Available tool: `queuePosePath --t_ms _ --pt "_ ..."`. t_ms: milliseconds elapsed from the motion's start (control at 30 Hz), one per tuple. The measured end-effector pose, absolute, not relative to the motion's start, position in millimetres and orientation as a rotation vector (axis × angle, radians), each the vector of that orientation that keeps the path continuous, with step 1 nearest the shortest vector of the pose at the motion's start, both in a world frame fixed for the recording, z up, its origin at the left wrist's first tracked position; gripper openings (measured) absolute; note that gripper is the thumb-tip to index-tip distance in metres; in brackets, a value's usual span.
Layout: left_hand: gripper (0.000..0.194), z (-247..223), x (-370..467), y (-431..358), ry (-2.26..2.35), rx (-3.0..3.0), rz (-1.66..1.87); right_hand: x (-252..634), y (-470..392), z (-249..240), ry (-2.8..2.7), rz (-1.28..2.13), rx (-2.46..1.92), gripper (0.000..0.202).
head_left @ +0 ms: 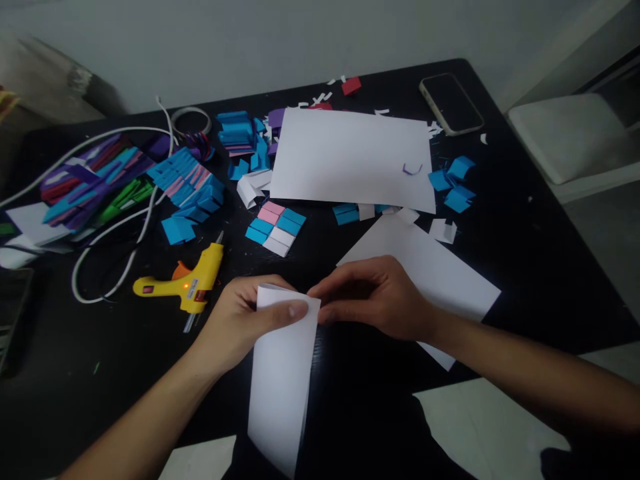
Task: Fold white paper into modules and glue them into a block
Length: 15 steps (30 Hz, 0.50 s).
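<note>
A folded white sheet of paper (pixel 283 380) hangs upright over the table's near edge. My left hand (pixel 250 313) grips its upper end, the thumb flat on the front and the fingers behind. At the sheet's top right corner, my right hand (pixel 380 300) pinches the edge between thumb and forefinger. Beyond them lies a small square of folded pink, blue and white paper pieces (pixel 277 229). A yellow hot glue gun (pixel 203 277) rests left of my left hand, its small light glowing orange. Under my right hand is a loose white sheet (pixel 445 267).
A large white sheet (pixel 350 157) covers the table's back middle. Bundles of folded coloured strips (pixel 95 180) and stacked blue pieces (pixel 187 180) lie left, with a looping white cable (pixel 80 267). A phone (pixel 451 103) sits back right, near several blue pieces (pixel 457 180) and paper scraps.
</note>
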<state>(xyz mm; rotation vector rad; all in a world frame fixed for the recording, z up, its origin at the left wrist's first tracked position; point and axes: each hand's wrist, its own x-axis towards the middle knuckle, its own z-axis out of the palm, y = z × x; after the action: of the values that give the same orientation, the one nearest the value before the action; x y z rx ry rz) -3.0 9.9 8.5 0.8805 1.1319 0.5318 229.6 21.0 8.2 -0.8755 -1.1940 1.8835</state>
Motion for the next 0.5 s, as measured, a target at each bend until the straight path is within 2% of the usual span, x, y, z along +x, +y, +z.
queuePosePath --t_ms 500 --pt "0.030 12.2 0.0 10.5 1.157 0.914 0.549 229.9 21.8 8.4 -1.176 1.891 -0.896 0.020"
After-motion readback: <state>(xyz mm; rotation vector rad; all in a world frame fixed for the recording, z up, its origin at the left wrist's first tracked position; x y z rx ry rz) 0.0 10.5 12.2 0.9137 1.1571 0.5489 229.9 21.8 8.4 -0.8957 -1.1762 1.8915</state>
